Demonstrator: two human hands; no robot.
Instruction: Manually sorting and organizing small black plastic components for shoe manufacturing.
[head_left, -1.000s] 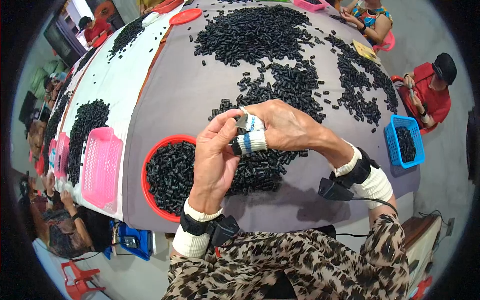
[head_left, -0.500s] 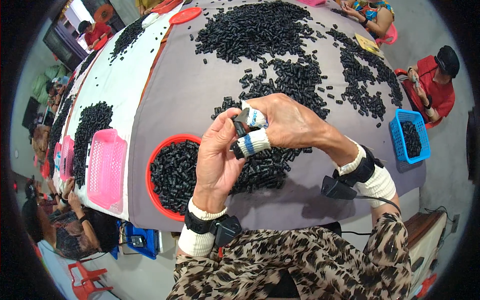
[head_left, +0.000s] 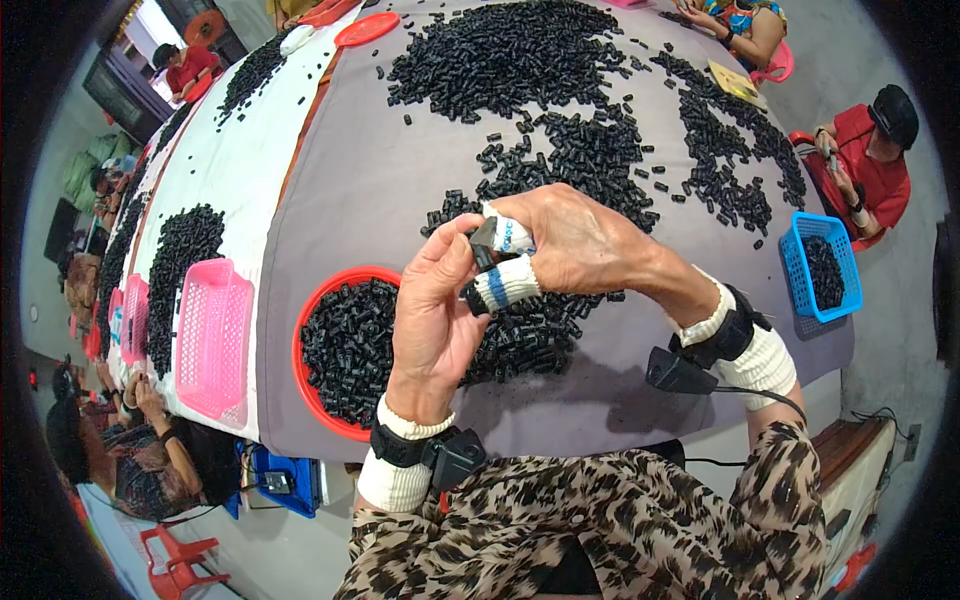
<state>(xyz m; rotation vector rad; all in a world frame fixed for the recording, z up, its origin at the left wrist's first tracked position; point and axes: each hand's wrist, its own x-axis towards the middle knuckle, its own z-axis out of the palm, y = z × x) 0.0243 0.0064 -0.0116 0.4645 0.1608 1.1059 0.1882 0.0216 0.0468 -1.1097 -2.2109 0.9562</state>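
Observation:
My left hand [head_left: 432, 320] is raised above the table, its thumb and fingers closed on a small black cylindrical part [head_left: 482, 256]. Against it presses my right hand [head_left: 590, 240], curled over from the right with its fingers closed. White finger covers [head_left: 512, 237] with blue markings wrap the right thumb and a finger. A dark, flat, angular edge shows by the right fingertips; what it belongs to is hidden. Below the hands lies a heap of black parts [head_left: 530, 340], and a red round basin [head_left: 300, 350] full of similar parts stands left of my left hand.
Large piles of black parts [head_left: 510, 60] spread over the grey-covered table [head_left: 640, 390]. A blue basket [head_left: 850, 270] holds parts at the right edge; a pink basket [head_left: 215, 340] stands left. Co-workers sit around the tables. A cable [head_left: 765, 398] trails from my right wrist device [head_left: 680, 370].
Both hands keep nearly the same pose and grip, with only slight finger and wrist movement. The view has shifted very slightly.

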